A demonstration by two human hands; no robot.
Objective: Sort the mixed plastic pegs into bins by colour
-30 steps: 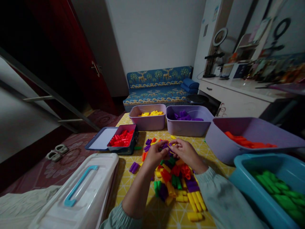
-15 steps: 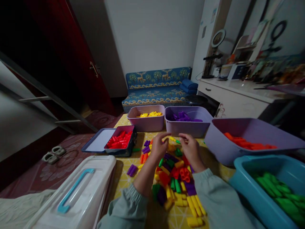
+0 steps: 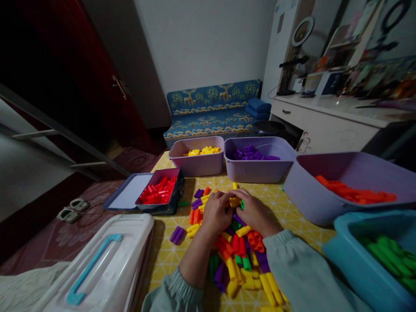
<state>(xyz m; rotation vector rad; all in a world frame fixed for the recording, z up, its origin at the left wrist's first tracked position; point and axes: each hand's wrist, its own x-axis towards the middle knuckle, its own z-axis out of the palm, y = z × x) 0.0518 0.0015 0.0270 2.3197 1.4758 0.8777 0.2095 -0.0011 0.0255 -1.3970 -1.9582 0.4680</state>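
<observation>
My left hand (image 3: 218,213) and my right hand (image 3: 252,211) meet low over a loose pile of plastic tube blocks on the table. Both have bent, closed fingers, with the fingertips close together around a yellow block (image 3: 234,202). Whether they grip it or another piece is hidden by the fingers. Nearer to me in the pile lie red blocks (image 3: 239,245), an orange block cluster (image 3: 255,241), yellow blocks (image 3: 271,289) and purple blocks (image 3: 221,276). One purple block (image 3: 177,234) lies apart on the left.
Around the pile stand a bin of yellow blocks (image 3: 197,166), a bin of purple blocks (image 3: 256,171), a large bin of orange blocks (image 3: 305,199), a teal bin of green blocks (image 3: 349,247) and a hinged box of red blocks (image 3: 177,195). A white lidded box (image 3: 107,268) sits left.
Both hands have come down and inward onto the pile; their fingers, raised and apart before, are now bent close together. The view has shifted slightly.
</observation>
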